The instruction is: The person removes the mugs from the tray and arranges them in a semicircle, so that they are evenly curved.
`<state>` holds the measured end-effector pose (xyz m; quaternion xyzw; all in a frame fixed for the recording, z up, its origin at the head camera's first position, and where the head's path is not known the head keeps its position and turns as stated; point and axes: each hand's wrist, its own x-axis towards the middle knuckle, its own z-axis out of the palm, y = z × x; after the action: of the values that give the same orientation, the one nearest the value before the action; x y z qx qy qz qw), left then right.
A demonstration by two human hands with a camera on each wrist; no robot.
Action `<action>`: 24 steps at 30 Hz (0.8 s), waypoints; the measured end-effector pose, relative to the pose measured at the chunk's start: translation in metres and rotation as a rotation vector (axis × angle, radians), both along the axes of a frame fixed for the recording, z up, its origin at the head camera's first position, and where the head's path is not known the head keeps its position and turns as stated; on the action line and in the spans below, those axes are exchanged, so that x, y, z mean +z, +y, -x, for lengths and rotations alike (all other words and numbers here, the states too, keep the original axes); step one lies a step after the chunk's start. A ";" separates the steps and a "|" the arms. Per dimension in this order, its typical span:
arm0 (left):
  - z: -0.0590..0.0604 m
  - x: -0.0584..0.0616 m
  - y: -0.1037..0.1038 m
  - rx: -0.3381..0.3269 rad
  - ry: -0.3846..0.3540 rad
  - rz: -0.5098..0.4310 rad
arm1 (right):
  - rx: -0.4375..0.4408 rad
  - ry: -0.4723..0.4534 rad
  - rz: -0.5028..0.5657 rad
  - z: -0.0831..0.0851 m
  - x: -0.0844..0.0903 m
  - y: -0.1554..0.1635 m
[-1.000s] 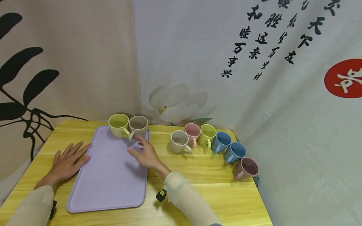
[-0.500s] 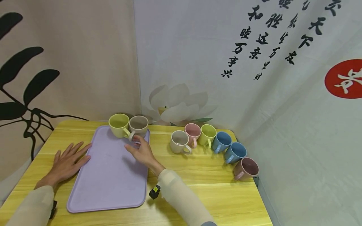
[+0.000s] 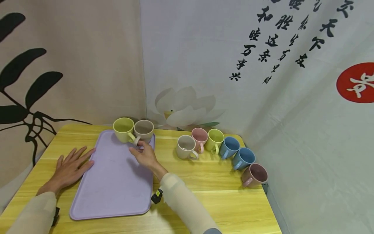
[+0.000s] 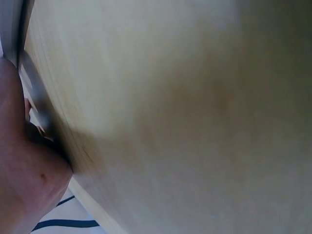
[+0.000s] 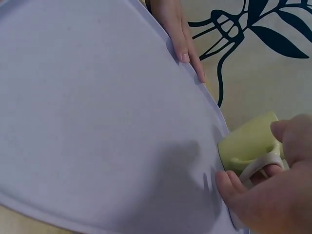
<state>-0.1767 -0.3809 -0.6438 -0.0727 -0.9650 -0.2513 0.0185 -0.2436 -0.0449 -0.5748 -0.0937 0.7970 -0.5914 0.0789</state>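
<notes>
Wooden table [image 3: 204, 182] bears lilac tray [image 3: 111, 185] and six mugs [image 3: 185, 147].

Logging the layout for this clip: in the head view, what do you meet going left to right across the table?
Left hand → purple tray → green mug → beige mug → grey mug → pink mug → second green mug → blue mug → second blue mug → mauve mug.

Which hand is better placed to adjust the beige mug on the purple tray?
The right hand, probably: its fingers already touch the beige mug at its handle. The left hand lies flat at the purple tray's left edge, far from the mug.
</notes>
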 end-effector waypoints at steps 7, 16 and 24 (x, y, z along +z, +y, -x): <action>0.000 0.000 0.001 0.002 -0.005 0.000 | -0.039 0.092 0.018 0.020 -0.035 0.007; 0.001 0.001 0.001 -0.003 0.002 0.004 | -0.196 0.219 -0.021 0.065 -0.118 0.008; 0.001 -0.001 0.001 -0.001 0.012 0.007 | -0.280 0.246 -0.120 0.034 -0.067 0.014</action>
<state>-0.1779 -0.3804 -0.6445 -0.0748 -0.9657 -0.2474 0.0237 -0.2779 -0.0314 -0.6419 -0.0484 0.8398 -0.5320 -0.0967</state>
